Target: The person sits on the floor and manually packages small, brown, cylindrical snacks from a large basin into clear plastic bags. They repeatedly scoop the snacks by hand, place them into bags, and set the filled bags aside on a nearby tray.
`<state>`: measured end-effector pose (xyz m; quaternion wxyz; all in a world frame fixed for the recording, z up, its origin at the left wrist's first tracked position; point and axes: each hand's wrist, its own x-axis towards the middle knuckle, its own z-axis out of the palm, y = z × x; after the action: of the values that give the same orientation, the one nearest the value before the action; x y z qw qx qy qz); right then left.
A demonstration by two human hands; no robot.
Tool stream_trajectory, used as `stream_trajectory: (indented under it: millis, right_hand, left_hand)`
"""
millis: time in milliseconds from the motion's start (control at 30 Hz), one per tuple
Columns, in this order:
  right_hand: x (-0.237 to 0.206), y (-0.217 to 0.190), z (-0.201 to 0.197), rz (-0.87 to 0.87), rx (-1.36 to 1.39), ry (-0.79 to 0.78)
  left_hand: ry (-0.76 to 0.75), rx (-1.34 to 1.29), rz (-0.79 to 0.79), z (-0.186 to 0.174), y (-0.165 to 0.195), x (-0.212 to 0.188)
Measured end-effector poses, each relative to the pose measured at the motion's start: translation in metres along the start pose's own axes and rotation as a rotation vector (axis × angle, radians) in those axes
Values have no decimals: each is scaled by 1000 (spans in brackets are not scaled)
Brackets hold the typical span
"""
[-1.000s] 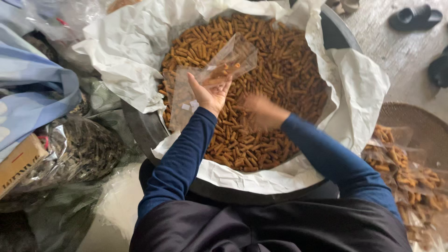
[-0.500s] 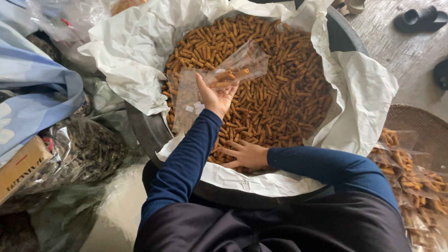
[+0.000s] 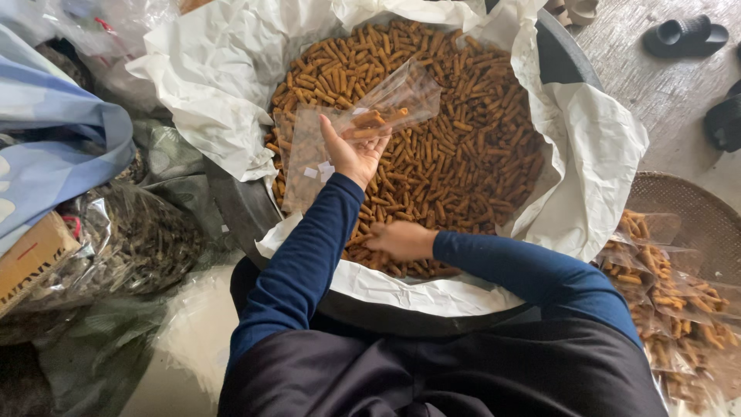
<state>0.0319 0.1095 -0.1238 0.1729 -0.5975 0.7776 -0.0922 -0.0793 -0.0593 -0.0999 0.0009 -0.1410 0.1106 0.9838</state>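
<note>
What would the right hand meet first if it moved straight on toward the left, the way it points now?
Probably the left sleeve, just past the right hand; depth is unclear, so it may instead brush the snack sticks.

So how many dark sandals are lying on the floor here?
2 in view: one dark sandal at top right, another cut off by the right edge below it. More may lie outside the frame.

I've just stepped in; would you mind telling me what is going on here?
A person in dark blue sleeves bends over a big paper-lined basin of brown snack sticks. The left hand holds up a clear plastic bag with a few sticks inside. The right hand rests in the pile near the rim. Filled bags lie on a woven tray at the right.
</note>
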Motion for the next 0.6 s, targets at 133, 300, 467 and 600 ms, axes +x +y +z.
stream_trajectory:
  millis: [133,300,467,600]
  right_hand:
    - [-6,29,-58,222,357,47]
    - [-54,67,-142,578,723,540]
    - [-86,77,-176,337,1121,1156]
    - [-86,69,-180,477,947,1104]
  left_hand:
    - [95,-19,12,0,2,1]
    - [227,31,32,4,3,-3]
    - [399,121,13,12,-8,-11]
    - [439,205,-62,3,-31,-15]
